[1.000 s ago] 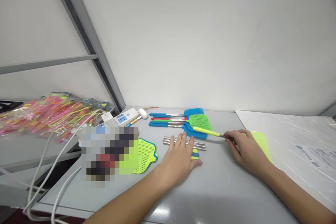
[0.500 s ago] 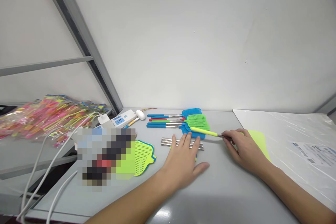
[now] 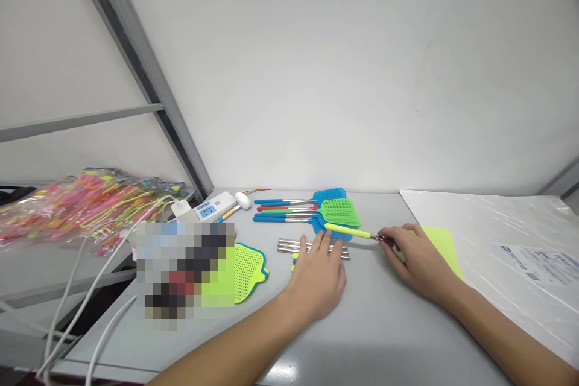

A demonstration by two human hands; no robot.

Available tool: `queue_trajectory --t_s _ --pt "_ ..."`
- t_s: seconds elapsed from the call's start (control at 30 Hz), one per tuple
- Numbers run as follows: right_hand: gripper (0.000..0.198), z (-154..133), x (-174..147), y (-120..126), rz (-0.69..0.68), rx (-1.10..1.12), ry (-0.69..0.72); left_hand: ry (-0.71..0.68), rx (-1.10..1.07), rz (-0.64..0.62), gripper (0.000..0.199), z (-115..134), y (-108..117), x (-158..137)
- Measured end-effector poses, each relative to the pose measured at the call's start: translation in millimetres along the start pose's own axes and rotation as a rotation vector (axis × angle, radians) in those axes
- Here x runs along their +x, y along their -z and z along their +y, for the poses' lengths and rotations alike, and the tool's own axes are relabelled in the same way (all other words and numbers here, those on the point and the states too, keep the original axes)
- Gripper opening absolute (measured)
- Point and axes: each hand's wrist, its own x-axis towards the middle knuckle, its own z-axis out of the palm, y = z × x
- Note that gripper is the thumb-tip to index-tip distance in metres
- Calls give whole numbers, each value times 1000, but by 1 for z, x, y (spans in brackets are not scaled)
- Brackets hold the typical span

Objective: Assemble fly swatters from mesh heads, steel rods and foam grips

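My right hand (image 3: 414,259) pinches the metal shaft of a yellow-green fly swatter (image 3: 348,231); its handle points left and its head sticks out beyond the hand. Fingers stretched forward, my left hand (image 3: 315,280) lies over several metal rods (image 3: 287,245) on the table. Partly hidden beside that hand are small yellow and blue handle pieces (image 3: 294,258). Behind the rods, other fly swatters lie in a pile, among them a green fly swatter (image 3: 341,212) and a blue fly swatter (image 3: 329,195). Loose yellow-green swatter heads (image 3: 248,271) lie to the left.
A power strip (image 3: 215,206) and a white rounded object (image 3: 243,200) sit at the back left. White cables (image 3: 97,277) hang over the left edge near bagged colourful items (image 3: 104,205). Plastic-wrapped sheeting (image 3: 493,229) covers the right side. A blurred patch hides part of the left.
My left thumb has drawn in toward the fingers, baring more of the yellow and blue pieces. The fly swatter in my right hand has shifted slightly left.
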Motion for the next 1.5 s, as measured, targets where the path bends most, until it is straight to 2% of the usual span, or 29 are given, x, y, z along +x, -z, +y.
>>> queue_trajectory --t_s 0.43,0.6,0.7,0.8,0.9,0.97,1.03,1.13,1.3,1.5 --pt "16 0 -1 1 -12 17 -14 -2 -15 1 51 -1 2 0" --pt "15 -1 -1 1 -16 18 -17 -9 -67 38 54 -1 13 0" --pt "15 -3 0 2 6 11 0 11 -128 127 49 -4 24 0" --pt "14 -4 1 4 36 -13 32 -5 -187 267 41 -9 33 1" --pt "13 -8 4 7 49 -80 154 -54 -185 432 34 -11 40 3" --pt "13 -13 6 13 33 -145 250 -127 -96 449 28 -8 45 4" --pt "12 -22 9 22 9 -205 329 -215 28 400 22 -2 50 3" --pt "12 -39 12 43 -15 -258 413 -283 124 393 32 9 58 -3" --pt "16 -68 9 71 -84 -278 416 -291 119 469 47 21 71 -24" --pt "21 -94 -9 74 -280 -183 398 -399 117 459 52 31 82 -54"
